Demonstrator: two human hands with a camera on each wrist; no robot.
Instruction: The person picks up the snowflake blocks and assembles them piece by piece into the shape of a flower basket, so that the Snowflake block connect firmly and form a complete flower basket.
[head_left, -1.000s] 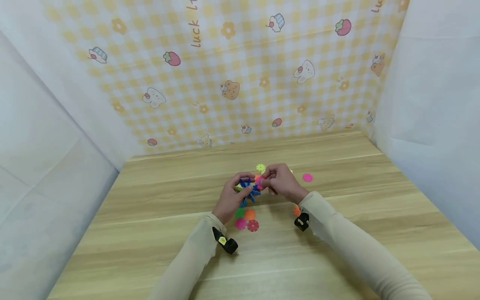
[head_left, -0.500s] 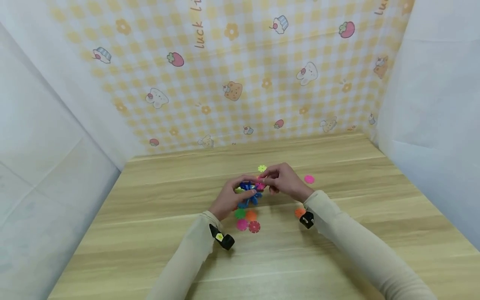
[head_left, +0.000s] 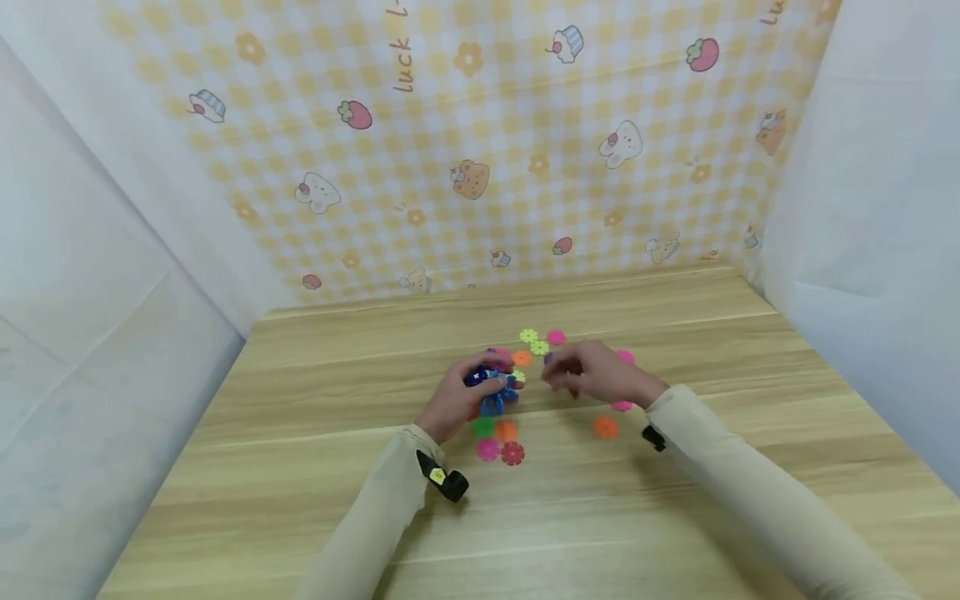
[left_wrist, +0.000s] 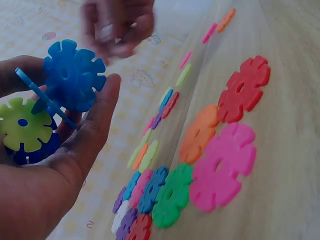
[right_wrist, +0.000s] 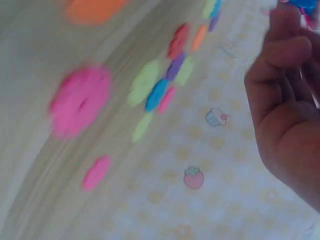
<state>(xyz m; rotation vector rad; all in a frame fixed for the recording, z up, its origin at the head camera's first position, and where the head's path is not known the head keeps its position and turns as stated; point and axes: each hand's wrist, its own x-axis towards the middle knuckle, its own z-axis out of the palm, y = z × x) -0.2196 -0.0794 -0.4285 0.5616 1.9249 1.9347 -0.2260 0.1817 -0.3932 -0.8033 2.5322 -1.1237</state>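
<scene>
In my left hand (head_left: 450,400) I hold a cluster of interlocked notched plastic discs (left_wrist: 70,75). Blue discs face the left wrist camera, along with a yellow-green disc (left_wrist: 25,127); my fingers hide part of the cluster. A bit of pink shows behind those fingers in the head view. My right hand (head_left: 596,372) hovers to the right of the cluster, apart from it, with fingers loosely bent. Nothing is visible in it in the right wrist view, though motion blurs it in the left wrist view. Beneath the left hand lie a green disc (left_wrist: 172,195) and a pink disc (left_wrist: 224,167).
More loose discs lie on the wooden table (head_left: 300,467): a red disc (head_left: 513,453) in front, an orange disc (head_left: 606,427) at right, and yellow-green discs (head_left: 528,335) behind the hands. A patterned cloth (head_left: 420,167) hangs along the back edge; white sheets flank the sides.
My right hand, which was pinching a pink disc against the cluster, has come away to the right. My left hand still holds the cluster, which has turned slightly.
</scene>
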